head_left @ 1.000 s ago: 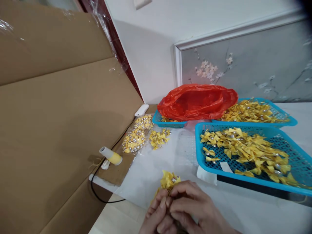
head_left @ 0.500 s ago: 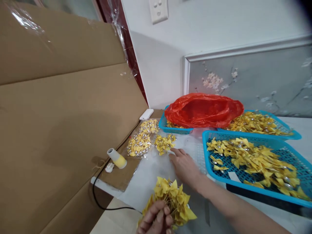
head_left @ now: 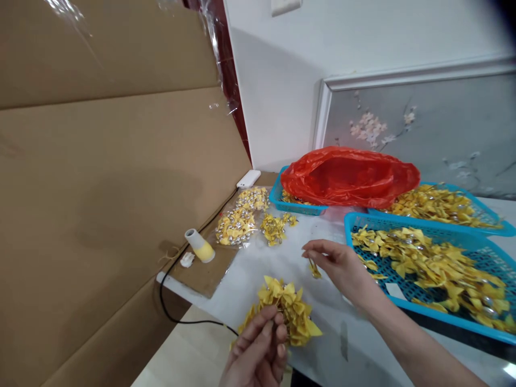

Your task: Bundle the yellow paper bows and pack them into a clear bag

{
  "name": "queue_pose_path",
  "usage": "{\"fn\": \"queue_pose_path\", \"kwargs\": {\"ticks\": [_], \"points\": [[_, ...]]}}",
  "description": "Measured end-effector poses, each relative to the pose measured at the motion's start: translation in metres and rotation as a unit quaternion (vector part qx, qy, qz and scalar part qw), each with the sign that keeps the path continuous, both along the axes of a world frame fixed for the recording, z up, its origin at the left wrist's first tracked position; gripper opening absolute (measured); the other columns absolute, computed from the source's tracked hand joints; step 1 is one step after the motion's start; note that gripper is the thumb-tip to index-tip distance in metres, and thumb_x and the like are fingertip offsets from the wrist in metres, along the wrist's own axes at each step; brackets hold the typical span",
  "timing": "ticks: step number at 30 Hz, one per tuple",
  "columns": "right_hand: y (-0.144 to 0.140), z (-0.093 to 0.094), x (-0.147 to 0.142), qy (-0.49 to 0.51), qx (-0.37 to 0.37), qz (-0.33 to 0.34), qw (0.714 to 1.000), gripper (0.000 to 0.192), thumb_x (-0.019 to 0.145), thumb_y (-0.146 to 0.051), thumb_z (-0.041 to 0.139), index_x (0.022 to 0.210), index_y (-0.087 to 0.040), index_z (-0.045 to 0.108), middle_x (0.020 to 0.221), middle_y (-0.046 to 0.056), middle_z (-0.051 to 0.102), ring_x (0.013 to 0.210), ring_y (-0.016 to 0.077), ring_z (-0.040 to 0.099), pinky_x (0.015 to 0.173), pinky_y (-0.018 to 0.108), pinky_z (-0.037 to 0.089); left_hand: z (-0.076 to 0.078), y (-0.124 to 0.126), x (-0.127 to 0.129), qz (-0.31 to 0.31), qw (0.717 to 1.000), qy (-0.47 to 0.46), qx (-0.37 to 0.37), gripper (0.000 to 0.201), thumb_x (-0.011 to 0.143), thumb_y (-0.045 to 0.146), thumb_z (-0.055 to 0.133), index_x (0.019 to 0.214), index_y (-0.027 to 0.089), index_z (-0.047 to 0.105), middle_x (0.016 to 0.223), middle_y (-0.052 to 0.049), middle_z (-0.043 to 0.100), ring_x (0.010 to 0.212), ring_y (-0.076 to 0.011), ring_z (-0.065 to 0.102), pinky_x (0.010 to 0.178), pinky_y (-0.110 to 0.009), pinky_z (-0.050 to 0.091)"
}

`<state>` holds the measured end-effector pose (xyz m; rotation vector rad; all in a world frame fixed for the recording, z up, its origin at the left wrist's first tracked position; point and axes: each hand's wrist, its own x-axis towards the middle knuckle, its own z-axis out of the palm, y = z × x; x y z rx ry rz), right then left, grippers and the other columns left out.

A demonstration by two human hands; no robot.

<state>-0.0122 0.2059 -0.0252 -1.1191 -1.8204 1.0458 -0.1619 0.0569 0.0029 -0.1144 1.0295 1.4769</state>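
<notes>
Brown cardboard sheets [head_left: 100, 177], partly wrapped in clear film, lean along the left and fill most of the view; behind them is a white wall [head_left: 282, 80] and a grey panel painted with pale blossoms [head_left: 423, 129]. Below runs the white bench [head_left: 274, 269], with a flat scrap of cardboard [head_left: 205, 271] at its left edge. Two blue mesh trays stand on it: the near tray [head_left: 407, 301] holds loose yellow bows, and the far tray [head_left: 492, 212], also heaped with them, carries one red plastic bag [head_left: 355, 174] over its left end. Three small heaps of bows [head_left: 250, 220] lie on the bench left of the trays, two of them in clear bags. One yellow-and-white glue stick [head_left: 199, 245] lies on the cardboard scrap, near a black cable [head_left: 177, 312] and a white adapter [head_left: 249, 178]. The left hand [head_left: 258, 355] grips one bunch of yellow bows [head_left: 287, 310] low over the bench edge, fingers closed round its stems. The right hand [head_left: 342, 266], raised just left of the near tray, pinches a single bow [head_left: 314, 269] between thumb and forefinger.
</notes>
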Motion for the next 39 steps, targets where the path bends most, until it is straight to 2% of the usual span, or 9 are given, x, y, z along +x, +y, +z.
{"fn": "queue_pose_path", "kwargs": {"ticks": [2, 7, 10, 13, 16, 22, 31, 35, 39], "points": [[-0.012, 0.01, 0.007, 0.046, -0.04, 0.025, 0.998, 0.03, 0.088, -0.042, 0.051, 0.099, -0.017, 0.063, 0.084, 0.007, 0.073, 0.072, 0.018, 0.067, 0.06, 0.027, 0.052, 0.002, 0.002, 0.004, 0.005, 1.0, 0.002, 0.003, 0.028, 0.072, -0.01, 0.063, 0.079, 0.012, 0.078, 0.074, -0.008, 0.078, 0.062, -0.0126, 0.072, 0.056, -0.016, 0.058], [-0.039, 0.027, 0.018, 0.106, -0.094, 0.063, 0.988, 0.024, 0.083, -0.039, 0.06, 0.099, -0.021, 0.063, 0.083, 0.003, 0.072, 0.076, 0.0162, 0.067, 0.065, 0.025, 0.052, 0.001, 0.002, 0.01, -0.004, 1.0, 0.017, 0.015, 0.025, 0.077, -0.006, 0.061, 0.083, 0.011, 0.078, 0.077, -0.01, 0.077, 0.068, -0.0137, 0.073, 0.06, -0.018, 0.059], [-0.054, 0.027, 0.02, 0.063, -0.043, 0.084, 0.994, 0.014, 0.087, -0.029, 0.057, 0.096, -0.025, 0.066, 0.09, 0.001, 0.071, 0.082, 0.0154, 0.065, 0.072, 0.025, 0.05, -0.005, 0.001, 0.01, -0.022, 0.999, 0.014, 0.027, 0.022, 0.074, -0.004, 0.067, 0.085, 0.012, 0.077, 0.079, -0.01, 0.077, 0.068, -0.0141, 0.072, 0.06, -0.019, 0.059], [-0.07, 0.023, 0.018, 0.022, 0.059, 0.154, 0.986, 0.022, 0.093, -0.017, 0.046, 0.096, -0.024, 0.067, 0.09, 0.001, 0.069, 0.082, 0.0137, 0.063, 0.074, 0.023, 0.049, -0.012, 0.0, 0.01, -0.043, 0.998, 0.005, 0.039, 0.023, 0.069, -0.001, 0.074, 0.088, 0.012, 0.077, 0.079, -0.009, 0.076, 0.065, -0.0137, 0.071, 0.058, -0.019, 0.059], [-0.079, 0.02, 0.014, 0.041, 0.129, 0.198, 0.971, 0.028, 0.092, -0.012, 0.039, 0.101, -0.021, 0.064, 0.095, 0.005, 0.067, 0.087, 0.0146, 0.062, 0.077, 0.024, 0.05, -0.016, 0.0, 0.012, -0.056, 0.997, 0.001, 0.047, 0.026, 0.065, 0.004, 0.08, 0.09, 0.012, 0.077, 0.071, -0.007, 0.074, 0.061, -0.0119, 0.069, 0.055, -0.017, 0.057], [-0.084, 0.019, 0.017, 0.024, 0.109, 0.198, 0.974, 0.044, 0.086, -0.003, 0.041, 0.122, -0.027, 0.053, 0.106, 0.003, 0.064, 0.095, 0.0139, 0.06, 0.083, 0.024, 0.049, -0.012, 0.001, 0.016, -0.066, 0.996, 0.017, 0.057, 0.033, 0.059, 0.011, 0.085, 0.091, 0.012, 0.076, 0.075, -0.005, 0.073, 0.056, -0.0079, 0.063, 0.051, -0.015, 0.053], [-0.083, 0.017, 0.02, 0.006, 0.118, 0.258, 0.959, 0.043, 0.09, -0.006, 0.049, 0.128, -0.027, 0.048, 0.114, 0.002, 0.064, 0.101, 0.016, 0.057, 0.09, 0.026, 0.045, -0.004, 0.003, 0.023, -0.062, 0.996, 0.039, 0.04, 0.026, 0.054, 0.014, 0.088, 0.077, 0.015, 0.076, 0.065, -0.002, 0.07, 0.051, -0.0057, 0.061, 0.051, -0.014, 0.053], [-0.083, 0.016, 0.019, -0.021, 0.159, 0.253, 0.954, 0.047, 0.088, -0.004, 0.05, 0.131, -0.025, 0.046, 0.114, 0.004, 0.065, 0.1, 0.0174, 0.058, 0.089, 0.029, 0.045, -0.007, 0.003, 0.026, -0.078, 0.994, 0.064, 0.047, 0.031, 0.049, 0.015, 0.091, 0.077, 0.017, 0.076, 0.062, 0.0, 0.069, 0.048, -0.0046, 0.059, 0.049, -0.012, 0.051], [-0.083, 0.018, 0.019, -0.035, 0.15, 0.273, 0.95, 0.047, 0.085, -0.002, 0.05, 0.125, -0.025, 0.049, 0.108, 0.002, 0.067, 0.097, 0.0166, 0.06, 0.089, 0.029, 0.045, -0.012, 0.002, 0.027, -0.091, 0.993, 0.063, 0.048, 0.028, 0.052, 0.014, 0.089, 0.078, 0.017, 0.077, 0.053, 0.002, 0.064, 0.043, -0.0035, 0.055, 0.045, -0.012, 0.046]]}}
